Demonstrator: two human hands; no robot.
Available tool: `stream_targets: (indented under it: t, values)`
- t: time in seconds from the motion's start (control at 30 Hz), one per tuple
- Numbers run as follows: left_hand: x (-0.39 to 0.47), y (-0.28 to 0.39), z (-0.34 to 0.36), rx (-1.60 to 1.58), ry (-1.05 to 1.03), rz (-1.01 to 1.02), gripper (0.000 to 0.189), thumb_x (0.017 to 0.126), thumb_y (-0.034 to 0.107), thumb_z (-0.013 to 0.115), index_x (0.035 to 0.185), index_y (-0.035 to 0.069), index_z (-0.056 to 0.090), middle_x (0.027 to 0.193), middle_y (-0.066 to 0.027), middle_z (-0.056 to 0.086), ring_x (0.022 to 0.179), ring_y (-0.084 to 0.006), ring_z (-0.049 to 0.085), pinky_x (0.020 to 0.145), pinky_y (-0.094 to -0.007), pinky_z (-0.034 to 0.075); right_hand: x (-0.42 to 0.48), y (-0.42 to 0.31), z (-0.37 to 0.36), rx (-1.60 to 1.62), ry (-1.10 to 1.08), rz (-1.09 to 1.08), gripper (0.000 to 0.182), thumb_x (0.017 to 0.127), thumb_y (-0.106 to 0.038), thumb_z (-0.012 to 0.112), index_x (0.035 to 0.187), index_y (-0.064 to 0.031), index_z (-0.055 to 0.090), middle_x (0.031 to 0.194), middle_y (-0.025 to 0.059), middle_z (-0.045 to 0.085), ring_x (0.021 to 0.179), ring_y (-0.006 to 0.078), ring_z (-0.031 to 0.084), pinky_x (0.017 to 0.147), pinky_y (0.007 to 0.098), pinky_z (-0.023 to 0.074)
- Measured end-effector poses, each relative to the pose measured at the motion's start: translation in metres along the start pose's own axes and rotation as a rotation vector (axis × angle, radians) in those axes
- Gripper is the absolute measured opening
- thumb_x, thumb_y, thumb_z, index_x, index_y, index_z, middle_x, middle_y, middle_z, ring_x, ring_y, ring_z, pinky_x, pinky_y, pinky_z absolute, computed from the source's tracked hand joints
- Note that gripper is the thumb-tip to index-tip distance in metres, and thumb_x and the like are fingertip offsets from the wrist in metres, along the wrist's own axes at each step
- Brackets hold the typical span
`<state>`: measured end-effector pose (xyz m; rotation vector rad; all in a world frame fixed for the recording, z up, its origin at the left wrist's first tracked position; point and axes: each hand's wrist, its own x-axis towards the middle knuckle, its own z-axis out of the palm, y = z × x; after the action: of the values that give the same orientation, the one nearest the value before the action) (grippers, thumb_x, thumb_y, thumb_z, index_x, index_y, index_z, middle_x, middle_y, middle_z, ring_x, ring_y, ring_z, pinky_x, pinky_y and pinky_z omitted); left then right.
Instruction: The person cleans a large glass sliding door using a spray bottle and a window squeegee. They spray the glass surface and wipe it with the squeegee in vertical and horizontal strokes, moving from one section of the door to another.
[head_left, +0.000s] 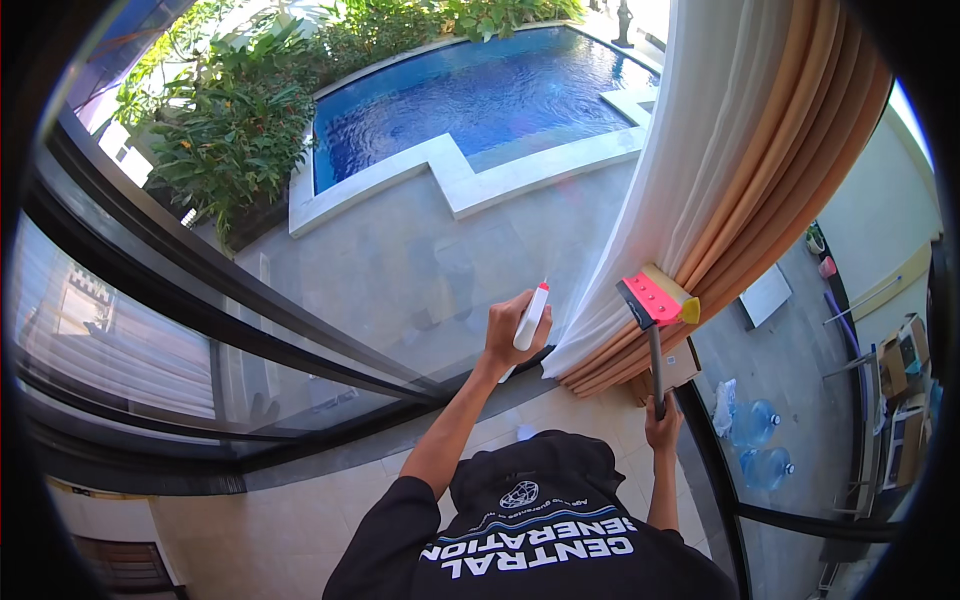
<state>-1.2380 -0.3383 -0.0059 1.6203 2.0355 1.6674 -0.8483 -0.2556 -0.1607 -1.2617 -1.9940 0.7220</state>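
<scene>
My left hand (506, 334) is wrapped around a white spray bottle (531, 321) with a red nozzle, raised before a glass pane (420, 277). The nozzle points away from me, and faint mist seems to hang just beyond it. In my right hand (663, 429) is the dark handle of a window squeegee (651, 298). Its pink head carries a yellowish sponge and is held up in front of the curtains. A white sheer curtain (645, 210) and an orange curtain (780, 157) hang gathered between the glass and the squeegee.
Black door frames (315, 431) run along the left. Outside lie a swimming pool (450, 105) with a pale stone edge and leafy plants (240, 127). A cardboard box (679, 363) sits behind the squeegee handle. At right, beyond another frame, are large water bottles (754, 422).
</scene>
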Motion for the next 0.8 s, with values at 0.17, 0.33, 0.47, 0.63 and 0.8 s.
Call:
stream_targets:
  t: [0.17,0.33,0.47,0.63,0.8]
  values:
    - [-0.059,-0.038,0.005,0.049,0.024,-0.127,0.022,0.093,0.013,0.076,0.082,0.002,0.061,0.068,-0.018,0.063,0.061,-0.0413,0.066,0.059,-0.0451,0.052,-0.01,-0.001,0.006,-0.042,0.008,-0.024,0.027,0.105,-0.027,0.073,0.094,-0.0053,0.06,0.064,0.0134,0.057,0.056,0.0348,0.061,0.061,0.046,0.0465]
    - [-0.135,-0.08,-0.016,0.066,-0.086,-0.21,0.02,0.091,0.015,0.083,0.095,0.005,0.067,0.076,-0.0103,0.069,0.067,-0.0299,0.071,0.067,-0.0408,0.056,-0.018,0.004,0.008,-0.059,0.008,-0.034,0.026,0.105,-0.027,0.073,0.096,-0.0055,0.062,0.065,0.0122,0.059,0.057,0.034,0.062,0.066,0.0464,0.0469]
    - [-0.196,-0.11,-0.032,-0.026,-0.086,-0.456,0.027,0.089,0.02,0.088,0.096,0.007,0.065,0.073,-0.0097,0.067,0.063,-0.0258,0.068,0.066,-0.0372,0.055,-0.023,-0.001,0.015,0.008,-0.044,0.023,0.026,0.105,-0.027,0.073,0.096,-0.005,0.062,0.065,0.011,0.059,0.058,0.0333,0.062,0.066,0.0465,0.046]
    - [-0.216,-0.117,-0.03,0.031,0.023,-0.437,0.025,0.091,0.018,0.085,0.089,0.005,0.063,0.067,-0.0112,0.064,0.06,-0.0261,0.066,0.063,-0.0381,0.054,-0.022,-0.006,0.025,0.072,-0.039,-0.039,0.028,0.105,-0.025,0.072,0.092,-0.0033,0.059,0.065,0.0129,0.056,0.055,0.0325,0.06,0.058,0.0433,0.045]
    - [-0.228,-0.107,-0.037,-0.016,-0.036,-0.467,0.024,0.091,0.018,0.085,0.088,0.005,0.065,0.067,-0.0108,0.066,0.059,-0.0251,0.067,0.062,-0.0381,0.054,-0.037,-0.019,0.034,0.13,-0.093,-0.048,0.029,0.106,-0.023,0.072,0.091,-0.0026,0.058,0.065,0.0145,0.055,0.051,0.0266,0.059,0.053,0.0401,0.043]
